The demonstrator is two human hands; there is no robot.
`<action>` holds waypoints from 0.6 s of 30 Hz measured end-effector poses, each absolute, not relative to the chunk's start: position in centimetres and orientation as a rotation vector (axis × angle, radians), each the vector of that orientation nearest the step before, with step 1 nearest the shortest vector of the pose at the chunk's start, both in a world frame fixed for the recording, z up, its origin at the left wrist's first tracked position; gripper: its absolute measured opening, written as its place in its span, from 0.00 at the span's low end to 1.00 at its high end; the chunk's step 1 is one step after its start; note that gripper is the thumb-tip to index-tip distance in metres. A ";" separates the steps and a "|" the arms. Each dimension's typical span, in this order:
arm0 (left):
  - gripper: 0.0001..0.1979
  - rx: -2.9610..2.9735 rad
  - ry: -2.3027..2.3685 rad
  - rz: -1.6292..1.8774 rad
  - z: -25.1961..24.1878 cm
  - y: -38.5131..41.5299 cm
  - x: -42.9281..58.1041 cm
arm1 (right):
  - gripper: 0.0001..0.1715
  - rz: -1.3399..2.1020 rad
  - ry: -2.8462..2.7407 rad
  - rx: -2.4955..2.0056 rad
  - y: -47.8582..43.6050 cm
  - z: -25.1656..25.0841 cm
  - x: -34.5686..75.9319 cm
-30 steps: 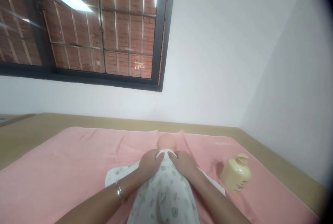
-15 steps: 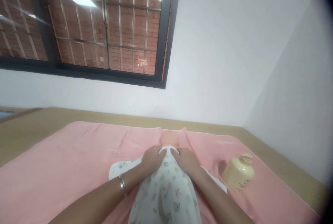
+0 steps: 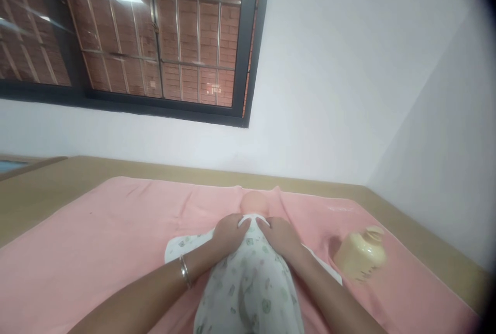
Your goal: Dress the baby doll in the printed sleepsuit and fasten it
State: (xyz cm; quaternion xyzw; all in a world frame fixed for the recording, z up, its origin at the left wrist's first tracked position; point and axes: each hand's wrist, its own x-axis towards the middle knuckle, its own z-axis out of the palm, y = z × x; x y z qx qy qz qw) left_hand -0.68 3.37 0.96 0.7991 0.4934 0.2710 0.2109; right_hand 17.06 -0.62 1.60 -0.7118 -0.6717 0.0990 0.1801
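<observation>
A white baby garment (image 3: pixel 251 277) with a small green print runs from the bottom edge up to a smooth, round, skin-coloured doll's head (image 3: pixel 254 203). My left hand (image 3: pixel 231 231) is closed on the garment's upper left edge, thumb on top, just below the head. On the opposite side, my right hand (image 3: pixel 282 237) grips the upper right edge the same way, the two thumbs nearly meeting. White printed cloth (image 3: pixel 186 247) spreads flat past my left hand, and some shows beyond my right wrist. The doll's body is hidden under the cloth.
A pink blanket (image 3: pixel 124 220) covers most of the wooden table (image 3: pixel 127 165). A cream-yellow bottle (image 3: pixel 360 255) stands on it to the right. Behind are a white wall (image 3: pixel 321 91) and a dark-framed barred window (image 3: pixel 241 65).
My view has tilted down and shifted slightly, so everything sits a little higher and to the right. Both hands keep their hold on the garment near the doll's head.
</observation>
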 end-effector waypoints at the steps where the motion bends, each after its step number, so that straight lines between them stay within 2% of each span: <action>1: 0.21 2.221 1.372 0.751 0.9 3.4 -0.7 | 0.42 0.281 -1.897 -2.015 -0.6 1.6 17.1; 18: 0.22 2.219 1.360 0.735 1.4 3.0 -0.8 | 0.41 0.307 -1.920 -2.021 -1.0 2.4 16.9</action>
